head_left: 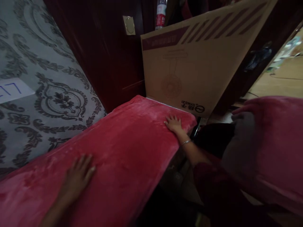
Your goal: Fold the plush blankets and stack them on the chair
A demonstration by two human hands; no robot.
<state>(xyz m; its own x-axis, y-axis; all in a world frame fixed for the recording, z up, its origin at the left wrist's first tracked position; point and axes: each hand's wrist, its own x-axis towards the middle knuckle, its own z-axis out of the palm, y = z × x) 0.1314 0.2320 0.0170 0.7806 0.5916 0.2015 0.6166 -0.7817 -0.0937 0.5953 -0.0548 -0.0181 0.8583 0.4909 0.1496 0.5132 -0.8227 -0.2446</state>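
A red plush cover (pixel 132 132) lies over a long flat surface against the wall, mostly smooth with faint creases. My left hand (pixel 77 176) rests on its near left part, fingers spread and slightly blurred. Toward the far right corner, my right hand (pixel 174 124) lies flat on the same cover, fingers apart, with a thin bracelet (pixel 186 142) on the wrist. Neither hand holds anything. What supports the cover is mostly hidden beneath it.
A large cardboard box (pixel 201 66) stands behind the far end, a bottle (pixel 161 14) behind its top edge. Patterned wallpaper (pixel 63 97) runs along the left beside a dark red panel (pixel 106 47). Pink plush fabric (pixel 279 148) bulges at the right.
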